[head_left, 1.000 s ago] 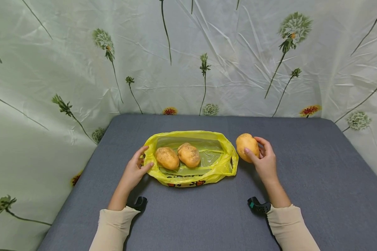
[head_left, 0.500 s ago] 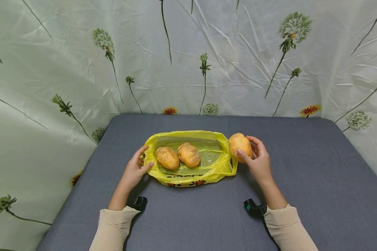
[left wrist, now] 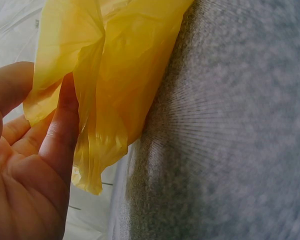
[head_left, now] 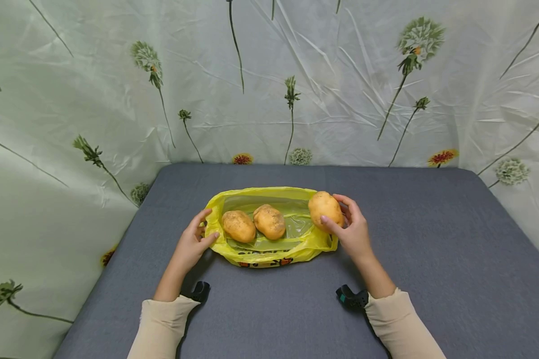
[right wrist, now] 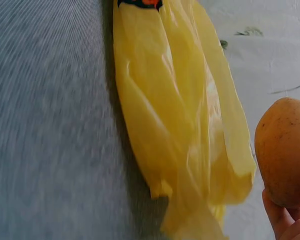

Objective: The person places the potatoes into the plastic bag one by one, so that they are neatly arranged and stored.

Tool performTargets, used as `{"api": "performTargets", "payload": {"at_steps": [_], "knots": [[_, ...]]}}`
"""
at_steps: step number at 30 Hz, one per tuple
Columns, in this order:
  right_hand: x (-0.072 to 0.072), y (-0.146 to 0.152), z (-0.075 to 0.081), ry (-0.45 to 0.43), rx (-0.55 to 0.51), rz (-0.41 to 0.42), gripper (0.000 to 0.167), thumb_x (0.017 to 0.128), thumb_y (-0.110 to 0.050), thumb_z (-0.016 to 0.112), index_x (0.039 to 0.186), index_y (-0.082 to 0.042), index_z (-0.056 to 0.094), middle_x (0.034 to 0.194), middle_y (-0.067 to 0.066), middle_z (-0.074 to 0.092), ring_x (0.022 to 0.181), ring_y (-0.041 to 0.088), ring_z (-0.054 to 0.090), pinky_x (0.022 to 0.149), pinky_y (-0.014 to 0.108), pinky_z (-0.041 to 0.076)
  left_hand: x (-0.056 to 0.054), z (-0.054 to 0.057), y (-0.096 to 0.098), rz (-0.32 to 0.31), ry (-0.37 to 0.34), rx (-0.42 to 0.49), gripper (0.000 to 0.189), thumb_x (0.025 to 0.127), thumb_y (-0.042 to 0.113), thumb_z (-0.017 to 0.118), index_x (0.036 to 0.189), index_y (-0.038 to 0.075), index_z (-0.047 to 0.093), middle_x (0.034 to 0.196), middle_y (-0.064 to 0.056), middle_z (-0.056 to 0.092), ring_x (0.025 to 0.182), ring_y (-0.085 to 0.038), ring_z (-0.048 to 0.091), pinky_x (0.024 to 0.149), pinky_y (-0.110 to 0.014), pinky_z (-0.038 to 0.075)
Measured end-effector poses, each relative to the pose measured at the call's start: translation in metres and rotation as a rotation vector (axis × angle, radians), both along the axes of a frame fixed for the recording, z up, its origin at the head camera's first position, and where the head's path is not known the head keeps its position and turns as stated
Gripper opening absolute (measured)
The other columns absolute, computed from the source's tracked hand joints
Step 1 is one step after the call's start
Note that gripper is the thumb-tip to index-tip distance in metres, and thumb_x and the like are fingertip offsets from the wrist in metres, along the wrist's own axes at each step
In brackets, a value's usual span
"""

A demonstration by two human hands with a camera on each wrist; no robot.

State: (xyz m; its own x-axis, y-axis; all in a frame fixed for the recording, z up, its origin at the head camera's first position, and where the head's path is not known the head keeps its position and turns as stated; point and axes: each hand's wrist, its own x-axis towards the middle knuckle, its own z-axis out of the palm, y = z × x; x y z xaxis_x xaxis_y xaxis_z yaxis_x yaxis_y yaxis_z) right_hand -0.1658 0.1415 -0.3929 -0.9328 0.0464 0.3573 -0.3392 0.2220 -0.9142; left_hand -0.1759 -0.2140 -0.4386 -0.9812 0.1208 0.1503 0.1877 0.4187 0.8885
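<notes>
A yellow plastic bag (head_left: pixel 312 245) lies with its mouth open on the grey surface. Inside its left half sit two potatoes, one at the left (head_left: pixel 238 226) and another potato (head_left: pixel 269 222) right beside it. My left hand (head_left: pixel 191 245) holds the bag's left edge between thumb and fingers; the left wrist view shows the thin yellow film (left wrist: pixel 130 75) between them. Over the bag's right end, my right hand (head_left: pixel 356 233) grips a third potato (head_left: pixel 324 212), which hides part of the rim. That potato (right wrist: pixel 286 150) also shows at the right of the right wrist view.
The padded grey surface (head_left: pixel 278 314) extends around the bag on all sides. Behind it and at the left hangs a pale flower-printed curtain (head_left: pixel 260 124). Black devices, one at the left wrist (head_left: pixel 200 291) and one at the right wrist (head_left: pixel 352 296), sit below the sleeves' cuffs.
My right hand has carried its potato leftward, from beside the bag to above its right end. My left hand and the two potatoes in the bag have stayed put.
</notes>
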Motion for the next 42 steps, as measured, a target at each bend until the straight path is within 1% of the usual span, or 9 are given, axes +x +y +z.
{"api": "performTargets", "payload": {"at_steps": [6,9,24,25,27,31,34,36,42], "knots": [[-0.004,-0.014,0.001,0.014,0.024,0.036,0.053,0.076,0.001,0.068,0.123,0.005,0.044,0.124,0.02,0.046,0.111,0.03,0.047,0.087,0.038,0.04,0.0,-0.001,-0.001,0.001,-0.008,0.001,0.063,0.084,0.005,0.062,0.138,0.007,0.03,0.14,-0.014,0.03,0.105,-0.033,0.049,0.066,-0.024,0.046],[-0.007,-0.02,0.001,0.017,0.033,0.054,0.053,0.076,0.001,0.069,0.123,0.006,0.044,0.123,0.021,0.046,0.11,0.032,0.046,0.087,0.044,0.039,0.0,-0.002,-0.002,0.003,-0.008,-0.005,0.063,0.084,0.006,0.062,0.138,0.007,0.03,0.14,-0.015,0.03,0.105,-0.034,0.049,0.066,-0.024,0.046],[-0.019,-0.043,0.0,-0.041,0.113,0.105,0.053,0.078,-0.007,0.07,0.122,0.006,0.044,0.122,0.024,0.044,0.108,0.038,0.047,0.079,0.048,0.044,0.001,0.0,0.0,0.004,-0.008,0.002,0.063,0.084,0.006,0.062,0.138,0.007,0.03,0.139,-0.017,0.03,0.103,-0.034,0.05,0.065,-0.023,0.046],[-0.02,-0.044,0.0,-0.043,0.113,0.107,0.053,0.078,-0.007,0.07,0.122,0.007,0.044,0.122,0.024,0.044,0.108,0.038,0.048,0.079,0.048,0.044,0.002,0.004,0.001,0.006,-0.018,0.005,0.063,0.084,0.005,0.062,0.138,0.006,0.03,0.139,-0.018,0.029,0.104,-0.034,0.05,0.065,-0.023,0.046],[-0.024,-0.044,-0.007,-0.039,0.12,0.108,0.053,0.078,-0.009,0.07,0.122,0.006,0.044,0.121,0.023,0.045,0.106,0.037,0.049,0.078,0.047,0.044,0.006,0.012,0.005,0.007,-0.031,0.011,0.062,0.084,0.003,0.061,0.138,0.003,0.029,0.138,-0.021,0.029,0.104,-0.036,0.049,0.065,-0.021,0.045],[-0.037,-0.041,-0.028,-0.032,0.183,0.089,0.055,0.077,-0.017,0.072,0.123,0.0,0.046,0.118,0.018,0.048,0.101,0.031,0.051,0.077,0.044,0.044,0.013,0.029,0.012,0.016,-0.055,0.016,0.061,0.084,-0.003,0.059,0.137,-0.002,0.028,0.137,-0.025,0.028,0.105,-0.039,0.048,0.065,-0.019,0.043],[-0.044,-0.039,-0.038,-0.031,0.232,0.074,0.056,0.076,-0.022,0.073,0.123,-0.003,0.047,0.116,0.016,0.049,0.098,0.028,0.051,0.076,0.043,0.044,0.013,0.029,0.013,0.013,-0.045,0.021,0.061,0.084,-0.004,0.059,0.136,-0.002,0.029,0.136,-0.026,0.028,0.103,-0.039,0.049,0.065,-0.018,0.043],[-0.044,-0.038,-0.04,-0.035,0.252,0.069,0.056,0.077,-0.023,0.072,0.122,-0.003,0.047,0.116,0.016,0.05,0.097,0.029,0.051,0.076,0.044,0.044,0.013,0.028,0.012,0.012,-0.043,0.025,0.061,0.083,-0.004,0.059,0.136,-0.002,0.028,0.136,-0.027,0.028,0.102,-0.039,0.049,0.064,-0.018,0.043],[-0.045,-0.038,-0.044,-0.084,0.237,0.086,0.054,0.077,-0.022,0.072,0.122,-0.004,0.047,0.114,0.016,0.05,0.095,0.028,0.053,0.074,0.043,0.045,0.012,0.026,0.011,0.01,-0.039,0.032,0.061,0.083,-0.005,0.058,0.136,-0.003,0.028,0.135,-0.028,0.027,0.101,-0.039,0.05,0.064,-0.017,0.043]]}}
